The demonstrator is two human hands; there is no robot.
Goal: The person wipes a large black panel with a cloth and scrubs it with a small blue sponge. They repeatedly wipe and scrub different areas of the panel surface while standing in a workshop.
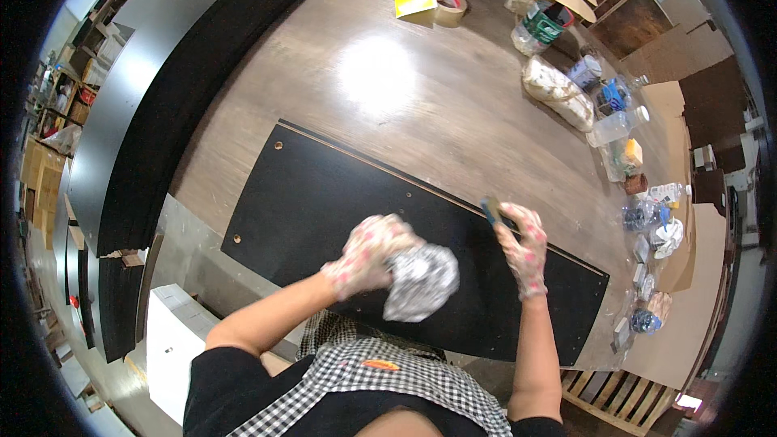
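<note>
A black board (pixel 316 194) with small drilled holes lies at a slant across the near part of the table. Over its near middle, my left hand (pixel 366 255), in a white glove with pink spots, grips a crumpled grey-and-white cloth (pixel 422 283) that is smeared by motion. My right hand (pixel 528 252), gloved the same way, is above the board's right part. Between its thumb and fingers is a small flat blue-green and dark piece (pixel 491 210), whose kind I cannot make out.
A tall stack of black boards (pixel 194 73) rises at the left. Yellow paper (pixel 414 0) and a tape roll (pixel 450 8) lie at the back. Bottles, including a clear one (pixel 617 126), a white bundle (pixel 558 94) and a green tub (pixel 542 26) line the right side.
</note>
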